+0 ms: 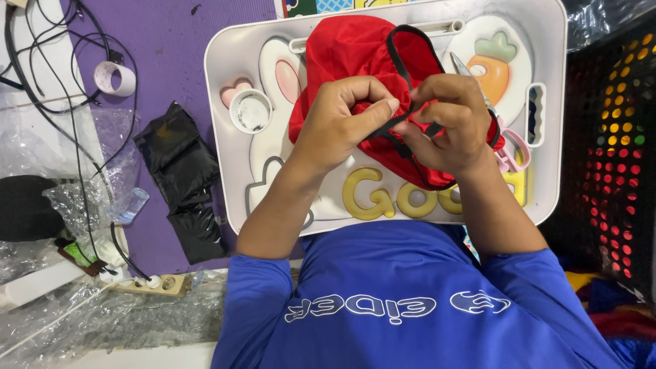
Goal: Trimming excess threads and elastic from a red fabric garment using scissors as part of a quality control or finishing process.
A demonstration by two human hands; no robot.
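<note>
L hand (339, 121): fingers closed, pinching black trim cord (410, 65) of red fabric piece (348, 51) at centre. R hand (447, 123): fingers curled shut on same cord + cloth, just beside L, knuckles nearly touching. Fabric held over white lap tray (225, 61) w/ rabbit and carrot print; far edge lies on tray. Pink-handled scissors (509, 154) under R hand. Small white cup (251, 111) in tray recess, L of fabric. Tape roll (114, 78) and black bag (179, 164) on purple mat (171, 41), well apart.

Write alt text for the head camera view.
Both hands, left hand and right hand, pinch a red fabric piece with black trim over a white lap tray. Pink-handled scissors lie on the tray; folded black fabric lies alongside.
</note>
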